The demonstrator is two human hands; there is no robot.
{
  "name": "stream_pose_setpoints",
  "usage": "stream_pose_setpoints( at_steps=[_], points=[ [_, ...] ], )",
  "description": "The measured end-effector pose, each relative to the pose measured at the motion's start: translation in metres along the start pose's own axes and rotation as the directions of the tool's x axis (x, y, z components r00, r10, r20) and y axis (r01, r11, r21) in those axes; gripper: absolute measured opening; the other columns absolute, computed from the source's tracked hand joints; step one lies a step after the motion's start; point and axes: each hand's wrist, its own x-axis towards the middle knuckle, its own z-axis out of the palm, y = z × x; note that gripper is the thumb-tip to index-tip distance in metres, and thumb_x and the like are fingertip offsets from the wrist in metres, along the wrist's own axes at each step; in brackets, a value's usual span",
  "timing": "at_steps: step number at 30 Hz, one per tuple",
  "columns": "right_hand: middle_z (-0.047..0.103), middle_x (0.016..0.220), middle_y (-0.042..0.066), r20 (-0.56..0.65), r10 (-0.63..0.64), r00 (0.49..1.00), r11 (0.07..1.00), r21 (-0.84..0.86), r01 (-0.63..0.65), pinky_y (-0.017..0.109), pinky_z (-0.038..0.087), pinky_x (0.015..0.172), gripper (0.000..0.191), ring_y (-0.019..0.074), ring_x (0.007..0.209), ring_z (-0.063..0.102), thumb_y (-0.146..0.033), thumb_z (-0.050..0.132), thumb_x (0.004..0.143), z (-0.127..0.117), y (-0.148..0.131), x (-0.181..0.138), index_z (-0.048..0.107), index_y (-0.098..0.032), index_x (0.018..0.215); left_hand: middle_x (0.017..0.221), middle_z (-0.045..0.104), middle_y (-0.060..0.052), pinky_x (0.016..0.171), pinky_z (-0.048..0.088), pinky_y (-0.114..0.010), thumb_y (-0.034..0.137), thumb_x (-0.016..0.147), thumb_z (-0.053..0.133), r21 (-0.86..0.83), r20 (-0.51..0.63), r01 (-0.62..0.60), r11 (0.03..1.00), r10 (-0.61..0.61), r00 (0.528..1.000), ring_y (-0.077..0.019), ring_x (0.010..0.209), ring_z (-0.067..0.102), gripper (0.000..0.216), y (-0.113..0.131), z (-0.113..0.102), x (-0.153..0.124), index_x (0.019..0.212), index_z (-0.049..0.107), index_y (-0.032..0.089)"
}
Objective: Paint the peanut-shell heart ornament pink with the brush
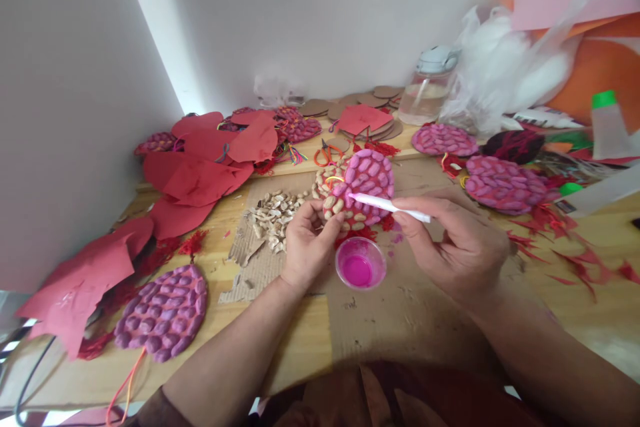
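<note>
1. We're holding the shell-covered disc (pixel 363 183) up off the worktop (pixel 300 340), near the paint cup (pixel 360 265); left hand (pixel 306 248) grip closed on its unpainted lower-left edge.
2. Prob. light w/ stiff backing, brittle shells, pink parts maybe wet; we're judging the bare rim safest to hold.
3. Right hand (pixel 457 250) grip pinching the white brush (pixel 390 204), tip touching disc.
4. Loose shells (pixel 273 212) lying just left.
</note>
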Motion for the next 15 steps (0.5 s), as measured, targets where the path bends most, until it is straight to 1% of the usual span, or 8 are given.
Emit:
stream_pose_setpoints(
  at_steps=[5, 8, 11, 15],
  points=[
    [0.077, 0.09, 0.003, 0.025, -0.034, 0.999, 0.999, -0.009, 0.034, 0.033, 0.059, 0.077, 0.029, 0.0184, 0.084, 0.072, -0.009, 0.073, 0.084, 0.0, -0.0016, 0.0001, 0.072, -0.024, 0.108, 0.08, 0.069, -0.001, 0.064, 0.061, -0.024, 0.033, 0.08, 0.082, -0.066, 0.002, 0.038, 0.997, -0.038, 0.999, -0.0121, 0.068, 0.068, 0.031, 0.0023, 0.0008, 0.0008, 0.097, 0.063, 0.016],
    [0.077, 0.09, 0.002, 0.019, -0.014, 1.0, 1.0, 0.003, 0.014, 0.034, 0.06, 0.078, 0.028, 0.0187, 0.084, 0.072, -0.009, 0.072, 0.084, -0.0003, -0.0019, 0.0, 0.072, -0.025, 0.107, 0.08, 0.07, -0.001, 0.064, 0.06, -0.023, 0.033, 0.081, 0.082, -0.113, 0.005, 0.056, 0.992, -0.056, 0.998, -0.0115, 0.067, 0.068, 0.03, 0.0031, 0.0005, 0.0012, 0.098, 0.063, 0.016],
    [0.078, 0.093, 0.002, -0.001, 0.023, 1.0, 0.999, 0.028, -0.023, 0.035, 0.06, 0.078, 0.03, 0.0195, 0.085, 0.072, -0.01, 0.072, 0.085, -0.0009, 0.0, 0.0, 0.072, -0.026, 0.109, 0.083, 0.07, -0.001, 0.064, 0.06, -0.023, 0.031, 0.081, 0.082, -0.113, 0.022, 0.056, 0.992, -0.054, 0.998, -0.0111, 0.068, 0.068, 0.03, 0.0026, 0.0, 0.001, 0.098, 0.063, 0.017],
    [0.078, 0.095, 0.002, -0.018, 0.031, 0.999, 0.999, 0.017, -0.031, 0.034, 0.059, 0.08, 0.031, 0.019, 0.086, 0.073, -0.009, 0.072, 0.084, -0.0013, 0.0021, 0.0004, 0.072, -0.025, 0.111, 0.086, 0.07, -0.001, 0.065, 0.06, -0.023, 0.031, 0.079, 0.083, -0.088, 0.043, 0.041, 0.995, -0.038, 0.998, -0.0118, 0.069, 0.068, 0.029, 0.0012, -0.0004, 0.0002, 0.096, 0.063, 0.018]
  ],
)
